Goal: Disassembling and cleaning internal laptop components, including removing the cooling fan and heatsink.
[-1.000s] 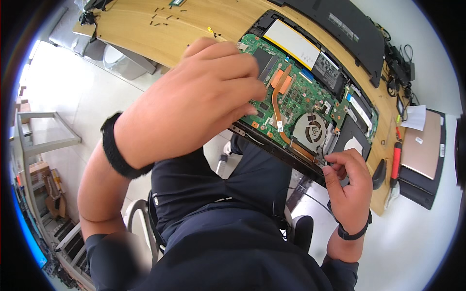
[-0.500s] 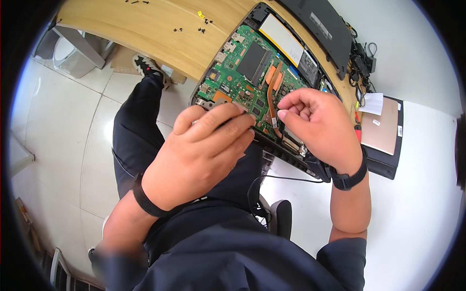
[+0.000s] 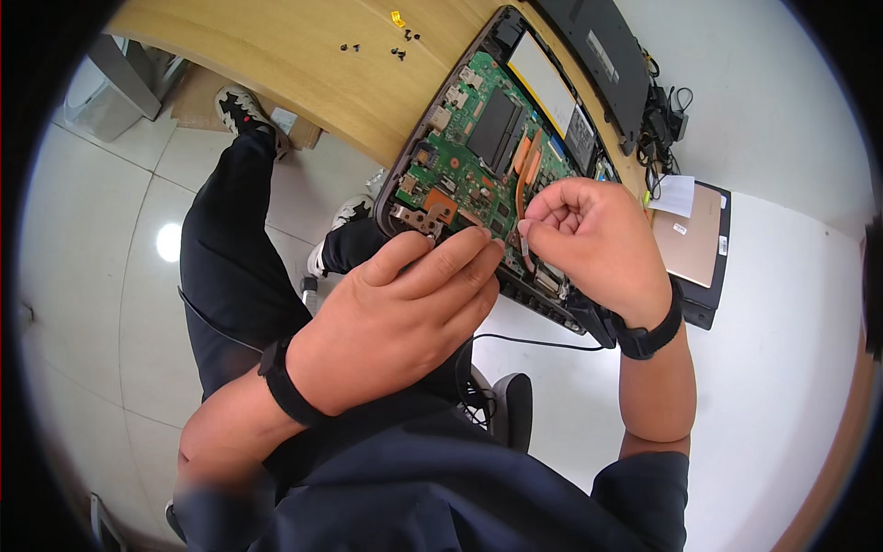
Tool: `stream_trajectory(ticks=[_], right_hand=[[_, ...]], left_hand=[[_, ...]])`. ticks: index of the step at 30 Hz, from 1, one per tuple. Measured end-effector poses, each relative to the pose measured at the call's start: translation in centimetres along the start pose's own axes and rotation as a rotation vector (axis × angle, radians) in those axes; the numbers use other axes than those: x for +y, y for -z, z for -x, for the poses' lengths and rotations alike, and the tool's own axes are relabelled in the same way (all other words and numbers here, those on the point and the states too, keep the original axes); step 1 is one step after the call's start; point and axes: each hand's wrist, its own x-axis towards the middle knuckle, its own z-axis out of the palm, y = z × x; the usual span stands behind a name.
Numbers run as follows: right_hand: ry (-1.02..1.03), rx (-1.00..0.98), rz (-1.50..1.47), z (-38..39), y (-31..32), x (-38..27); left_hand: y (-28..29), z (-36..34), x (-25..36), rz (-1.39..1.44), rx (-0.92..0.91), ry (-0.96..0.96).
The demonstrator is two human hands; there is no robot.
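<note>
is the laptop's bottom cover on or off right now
Off. The laptop lies with its green circuit board, copper heat pipe and battery exposed, and loose screws sit on the wooden table.

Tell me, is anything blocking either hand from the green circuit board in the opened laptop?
Nothing visible does. The left hand lies with its fingertips at the near edge of the green circuit board, by the metal hinge. The right hand pinches something small right over the board; what it pinches is too small to tell.
</note>
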Motion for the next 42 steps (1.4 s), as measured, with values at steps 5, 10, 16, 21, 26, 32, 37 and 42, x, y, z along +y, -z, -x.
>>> stream_trajectory(ticks=[5, 10, 16, 21, 26, 32, 37, 42], right_hand=[[0.022, 0.031, 0.088, -0.1, -0.3, -0.7], [0.058, 0.096, 0.311, -0.3, -0.7, -2.4], [0.105, 0.095, 0.416, -0.8, -0.7, -2.4], [0.180, 0.092, 0.528, -0.9, -0.9, -2.7], [0.169, 0.046, 0.584, -0.9, -0.7, -3.5], [0.251, 0.053, 0.551, -1.6, -0.7, -2.6], [0.286, 0.075, 0.587, -1.7, -0.8, -2.8], [0.185, -0.211, 0.722, -1.4, 0.9, -6.6]], left_hand=[[0.0, 0.0, 0.5, -0.076, -0.011, -0.018], [0.1, 0.1, 0.9, -0.071, -0.028, -0.002], [0.0, 0.1, 1.2, -0.078, -0.029, 0.006], [-0.2, 0.1, 1.2, -0.076, -0.027, 0.010], [-0.4, 0.0, 1.6, -0.094, -0.010, 0.044], [-0.8, -0.2, 1.7, -0.071, 0.007, 0.080], [-1.0, -0.3, 1.9, -0.121, 0.027, 0.093], [-1.0, 0.0, 1.6, -0.140, 0.017, 0.096]])
